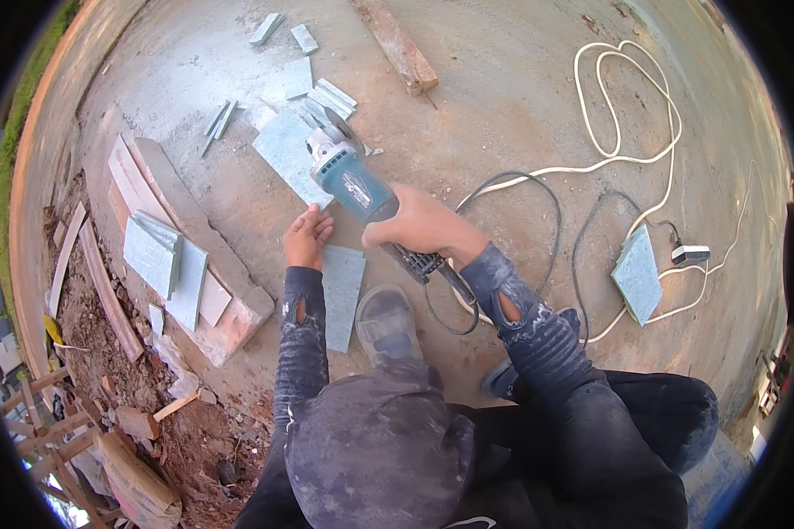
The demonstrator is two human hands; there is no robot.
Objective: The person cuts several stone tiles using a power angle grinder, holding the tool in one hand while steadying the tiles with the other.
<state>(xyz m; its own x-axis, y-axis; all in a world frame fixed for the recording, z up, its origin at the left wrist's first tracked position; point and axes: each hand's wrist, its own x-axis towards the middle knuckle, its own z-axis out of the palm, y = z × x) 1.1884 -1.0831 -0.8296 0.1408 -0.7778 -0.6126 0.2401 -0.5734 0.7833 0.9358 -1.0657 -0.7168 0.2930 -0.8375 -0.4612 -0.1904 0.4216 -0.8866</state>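
Right hand (pixel 430 222) grips heavy-looking grinder (pixel 353 183) by its body, left hand (pixel 306 238) pinches tile (pixel 284 152), likely stiff, brittle, at near edge, sensible hold.

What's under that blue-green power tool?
Part of a pale blue-green tile lies under the grinder. The bit the grinder covers is hidden, but most of the tile shows.

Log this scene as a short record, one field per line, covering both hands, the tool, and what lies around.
Right hand: grips teal-bodied angle grinder
Left hand: touches near corner of flat pale blue-green stone tile
Grinder's disc: at tile's far right side; contact unclear
Left side: pale blue-green stone pieces by long grey slab
Right side: looping cream cable
Far side: rough brown wooden beam
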